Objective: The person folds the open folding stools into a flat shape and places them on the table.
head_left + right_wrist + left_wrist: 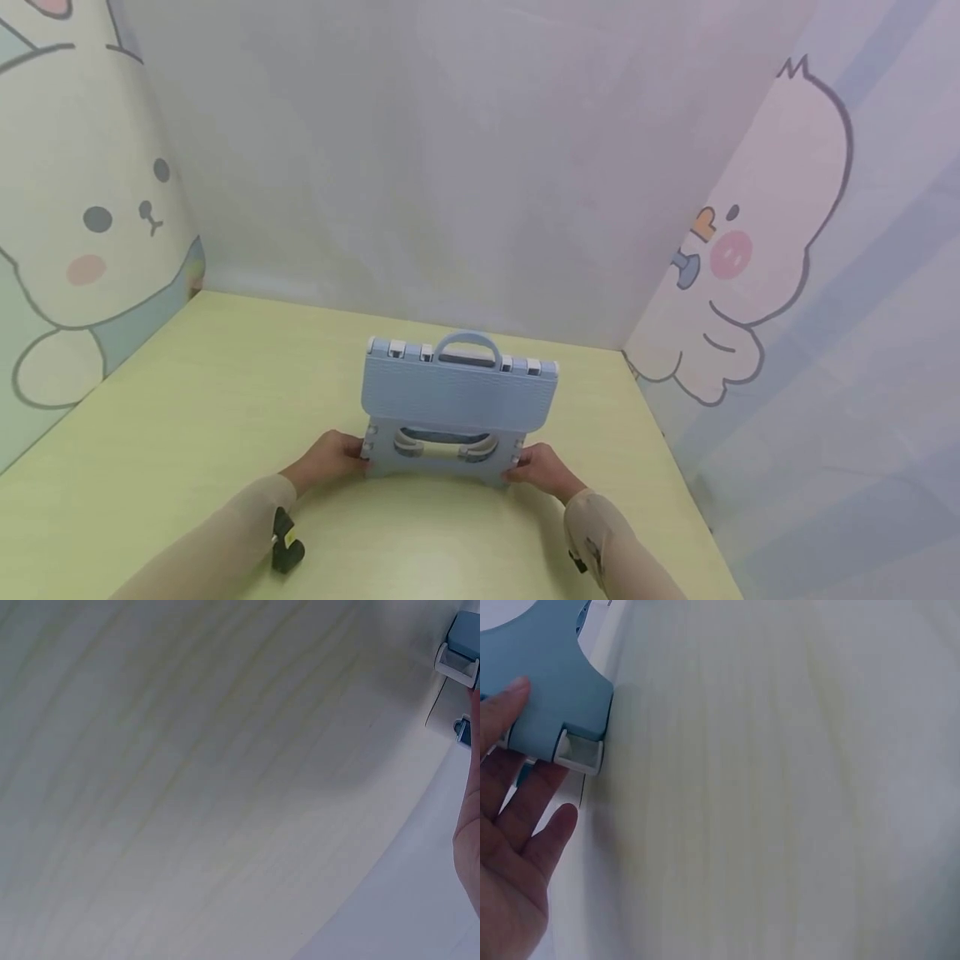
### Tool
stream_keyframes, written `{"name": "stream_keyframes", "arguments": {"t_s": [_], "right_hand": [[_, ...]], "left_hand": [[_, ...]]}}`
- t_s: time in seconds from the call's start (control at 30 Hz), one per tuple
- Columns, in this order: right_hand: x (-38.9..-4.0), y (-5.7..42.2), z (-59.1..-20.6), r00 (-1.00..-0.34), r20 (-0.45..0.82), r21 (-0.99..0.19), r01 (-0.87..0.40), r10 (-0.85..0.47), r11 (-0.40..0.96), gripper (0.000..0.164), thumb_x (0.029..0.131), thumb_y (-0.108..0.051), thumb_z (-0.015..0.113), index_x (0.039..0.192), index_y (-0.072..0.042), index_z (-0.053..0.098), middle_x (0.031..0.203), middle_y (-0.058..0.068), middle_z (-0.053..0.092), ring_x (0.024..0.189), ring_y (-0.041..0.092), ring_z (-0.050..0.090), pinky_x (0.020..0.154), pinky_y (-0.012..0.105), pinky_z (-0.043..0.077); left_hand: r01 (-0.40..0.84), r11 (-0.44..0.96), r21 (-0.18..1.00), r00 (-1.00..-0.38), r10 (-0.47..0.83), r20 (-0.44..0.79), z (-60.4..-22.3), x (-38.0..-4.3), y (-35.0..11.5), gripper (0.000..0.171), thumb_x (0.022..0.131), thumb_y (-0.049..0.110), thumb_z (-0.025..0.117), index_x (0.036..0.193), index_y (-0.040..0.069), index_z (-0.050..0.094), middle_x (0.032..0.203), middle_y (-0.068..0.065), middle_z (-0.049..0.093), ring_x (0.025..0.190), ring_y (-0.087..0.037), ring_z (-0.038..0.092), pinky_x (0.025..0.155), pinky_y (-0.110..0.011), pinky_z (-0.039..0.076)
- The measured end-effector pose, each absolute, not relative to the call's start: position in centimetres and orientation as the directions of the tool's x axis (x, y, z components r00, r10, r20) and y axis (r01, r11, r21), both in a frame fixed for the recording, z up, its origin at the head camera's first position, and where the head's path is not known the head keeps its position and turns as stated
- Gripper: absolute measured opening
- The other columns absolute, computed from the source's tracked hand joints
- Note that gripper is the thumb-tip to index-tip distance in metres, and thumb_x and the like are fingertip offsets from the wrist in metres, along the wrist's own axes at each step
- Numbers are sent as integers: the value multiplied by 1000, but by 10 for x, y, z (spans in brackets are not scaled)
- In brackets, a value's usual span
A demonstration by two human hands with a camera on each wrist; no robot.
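Observation:
A light blue plastic folding stool [459, 393] stands upright on the table, with a carry handle [468, 337] arching over its top edge. Lower on its front panel is a pale grip [441, 450] set in an oval opening. My left hand [328, 460] holds the panel's left side; in the left wrist view its thumb lies on the blue leg [562, 690] and other fingers go behind. On the opposite side my right hand [547, 471] grips the panel's edge. Only part of that hand [469, 832] shows in the right wrist view, beside a blue corner of the stool.
The pale yellow table [247, 375] spreads around the stool. A grey-white curtain [420, 167] closes off the back. Printed side panels carry a white rabbit [67, 167] at left and a pale cartoon chick [787, 167] at right.

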State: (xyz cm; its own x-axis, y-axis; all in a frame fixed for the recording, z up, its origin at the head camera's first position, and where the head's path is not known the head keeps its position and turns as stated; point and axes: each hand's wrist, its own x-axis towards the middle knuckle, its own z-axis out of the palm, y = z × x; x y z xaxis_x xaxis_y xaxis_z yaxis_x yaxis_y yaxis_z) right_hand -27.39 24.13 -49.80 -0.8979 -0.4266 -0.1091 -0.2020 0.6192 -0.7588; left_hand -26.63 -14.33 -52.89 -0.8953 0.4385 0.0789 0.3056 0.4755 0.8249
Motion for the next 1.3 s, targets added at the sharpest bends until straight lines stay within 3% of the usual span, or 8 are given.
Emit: {"name": "stream_keyframes", "arguments": {"t_s": [0.23, 0.73, 0.97, 1.07, 1.13, 1.3], "right_hand": [[-273, 241, -500, -896, -76, -766, -229, -438, 600, 18, 75, -4, 73, 90, 6, 72, 87, 16, 72, 73, 9, 63, 67, 27, 50], [-275, 241, -499, -898, -85, -767, -218, -432, 604, 17, 76, -4, 73, 89, 6, 73, 82, 12, 72, 65, 10, 53, 61, 26, 46], [-272, 246, -491, -888, -88, -734, -249, -451, 632, 20, 79, -10, 74, 93, 4, 73, 85, 11, 73, 70, 9, 59, 65, 27, 49], [-271, 253, -487, -906, -102, -693, -231, -410, 683, 28, 80, -15, 76, 100, 3, 72, 90, 10, 73, 77, 13, 64, 70, 31, 52], [-272, 257, -485, -922, -97, -691, -209, -375, 692, 42, 79, -16, 78, 112, 6, 67, 98, 15, 71, 84, 21, 67, 74, 35, 53], [-273, 263, -488, -918, -94, -796, -163, -386, 583, 70, 79, -14, 78, 137, 7, 45, 127, 27, 56, 107, 40, 61, 87, 46, 50]], "left_hand": [[333, 457, 825, -879, 467, 97, -527, -266, -145, 22, 78, 1, 73, 96, -12, 68, 95, -26, 69, 88, -37, 68, 74, -42, 54], [349, 464, 814, -870, 483, 98, -525, -268, -145, 22, 79, 1, 73, 96, -11, 68, 94, -23, 70, 86, -32, 68, 73, -38, 54], [321, 483, 815, -887, 454, 80, -523, -267, -142, 24, 78, 4, 74, 99, -9, 69, 96, -22, 70, 89, -33, 68, 76, -42, 54], [299, 514, 804, -908, 413, 73, -521, -264, -143, 27, 78, 9, 76, 100, -7, 70, 96, -19, 71, 90, -32, 68, 77, -44, 53], [259, 543, 799, -931, 359, 58, -519, -260, -144, 27, 78, 11, 76, 99, -4, 71, 95, -16, 71, 89, -31, 67, 78, -45, 52], [165, 567, 807, -969, 246, 25, -520, -256, -148, 26, 82, 12, 74, 104, 0, 70, 100, -14, 70, 92, -29, 66, 83, -47, 51]]}}
